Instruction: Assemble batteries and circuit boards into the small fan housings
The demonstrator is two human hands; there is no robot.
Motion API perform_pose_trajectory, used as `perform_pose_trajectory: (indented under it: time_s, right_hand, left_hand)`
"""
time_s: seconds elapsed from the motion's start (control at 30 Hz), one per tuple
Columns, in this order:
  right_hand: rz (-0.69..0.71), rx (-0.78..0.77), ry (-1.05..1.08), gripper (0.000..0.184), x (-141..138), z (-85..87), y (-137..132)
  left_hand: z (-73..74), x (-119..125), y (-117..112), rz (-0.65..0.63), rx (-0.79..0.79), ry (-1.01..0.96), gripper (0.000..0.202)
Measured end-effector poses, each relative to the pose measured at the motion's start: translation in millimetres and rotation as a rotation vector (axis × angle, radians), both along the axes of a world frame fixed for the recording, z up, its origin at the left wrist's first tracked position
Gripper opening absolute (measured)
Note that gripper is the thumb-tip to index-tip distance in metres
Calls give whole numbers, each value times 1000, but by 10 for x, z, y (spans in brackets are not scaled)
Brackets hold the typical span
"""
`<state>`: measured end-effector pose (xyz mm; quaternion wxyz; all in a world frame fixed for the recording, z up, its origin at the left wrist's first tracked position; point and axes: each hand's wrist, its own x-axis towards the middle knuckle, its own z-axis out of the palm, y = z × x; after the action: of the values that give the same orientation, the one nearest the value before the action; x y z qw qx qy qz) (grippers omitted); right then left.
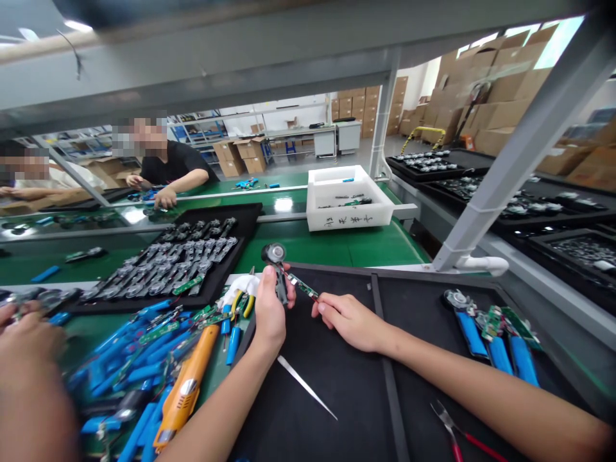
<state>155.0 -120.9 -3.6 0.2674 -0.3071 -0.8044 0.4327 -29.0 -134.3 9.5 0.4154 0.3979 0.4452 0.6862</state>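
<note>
Over the black tray (332, 388), left hand (271, 305) has fingers closed round a dark housing (275, 254), partly covering it. Right hand (353, 321) has fingers pinched shut at the end of a narrow circuit board (302, 285) just beside the housing; exact contact hard to make out. Red-handled pliers (451, 428) cut off at bottom edge. Far left, co-worker's hand (31, 340) blurred, cut off; its grip can't be told.

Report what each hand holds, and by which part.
Left hand: a dark plastic housing, gripped by its narrow body below the round end. Right hand: a slim green circuit board, seemingly at its lower end.
</note>
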Motion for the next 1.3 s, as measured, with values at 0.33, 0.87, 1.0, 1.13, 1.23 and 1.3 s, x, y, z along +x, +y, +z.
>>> perform_pose_trajectory:
  time_s: [0.33, 0.87, 1.0, 1.13, 1.23, 1.3]
  right_hand:
    - [20, 20, -9, 28, -7, -4, -2]
    - [16, 78, -21, 28, 1, 19, -24]
    - [23, 77, -32, 26, -1, 28, -31]
    - [7, 50, -25, 19, -4, 28, -32]
    - [-4, 27, -26, 20, -2, 30, -35]
    - [-10, 20, -36, 25, 1, 33, -37]
  left_hand:
    - [10, 7, -4, -25, 2, -17, 52]
    - [14, -10, -9, -26, -9, 4, 52]
    - [17, -1, -19, -41, -13, 13, 51]
    - [20, 14, -26, -43, -10, 16, 48]
    - [24, 23, -33, -63, -10, 37, 47]
    - [24, 23, -35, -74, -8, 49, 47]
